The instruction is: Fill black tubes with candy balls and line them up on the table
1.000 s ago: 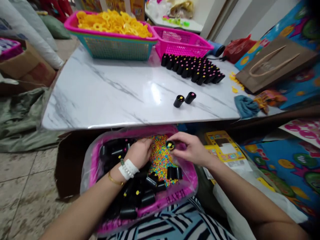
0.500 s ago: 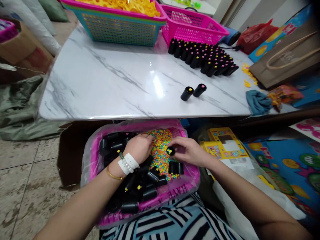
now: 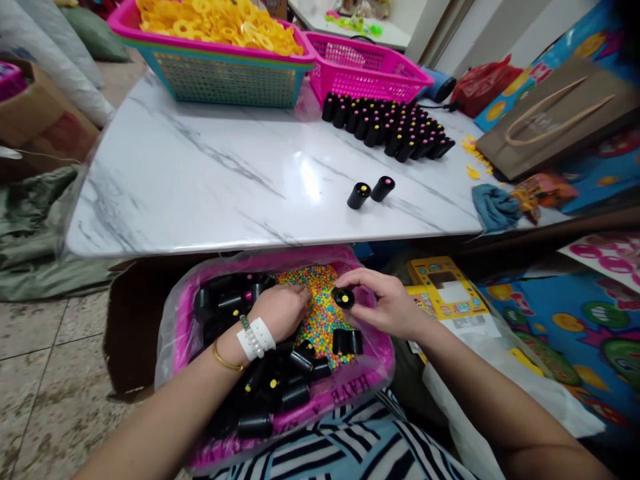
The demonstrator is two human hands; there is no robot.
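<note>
My right hand (image 3: 385,300) grips a small black cylinder (image 3: 338,294) between thumb and fingers, its round end facing up with one yellow dot in it. Beneath lie many tiny coloured beads (image 3: 327,327) in a plastic-lined pink basket (image 3: 383,357). My left hand (image 3: 283,310) is closed over the left side of the beads; its fingertips point down, and whatever they hold is hidden. Several loose black cylinders (image 3: 295,393) fill the basket's left and front, some with yellow or pink dots. Two more cylinders (image 3: 345,341) lie on the beads below my right hand.
On the marble-patterned table (image 3: 200,200) stand two black cylinders (image 3: 359,195) and a dense group of dotted cylinders (image 3: 390,127). Behind are a basket of yellow plastic pieces (image 3: 225,73) and a pink basket (image 3: 365,67). A paper bag (image 3: 550,127) and blue cloth (image 3: 495,207) sit right.
The cylinder in my right hand has turned its end further up; that end showed several coloured dots and now shows one yellow dot. My left hand stays low at the beads. The view has shifted slightly.
</note>
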